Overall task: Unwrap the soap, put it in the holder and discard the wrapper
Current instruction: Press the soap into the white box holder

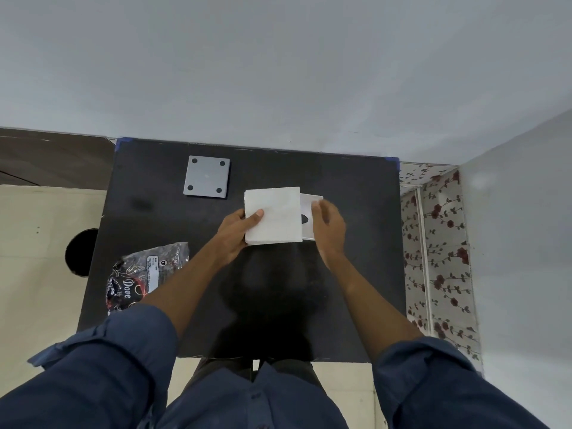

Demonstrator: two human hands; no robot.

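A white square box lies flat in the middle of the black table. My left hand grips its left edge, thumb on top. A white inner tray sticks out of the box's right side, showing a small black oval. My right hand is curled over the tray's right end and hides that end. A grey square plate with four dark dots lies just behind and left of the box. The soap itself is not visible.
A crumpled black Dove wrapper lies at the table's near left. A dark round opening shows on the cream floor to the left. A floral-patterned surface runs along the table's right side, and a grey wall stands behind.
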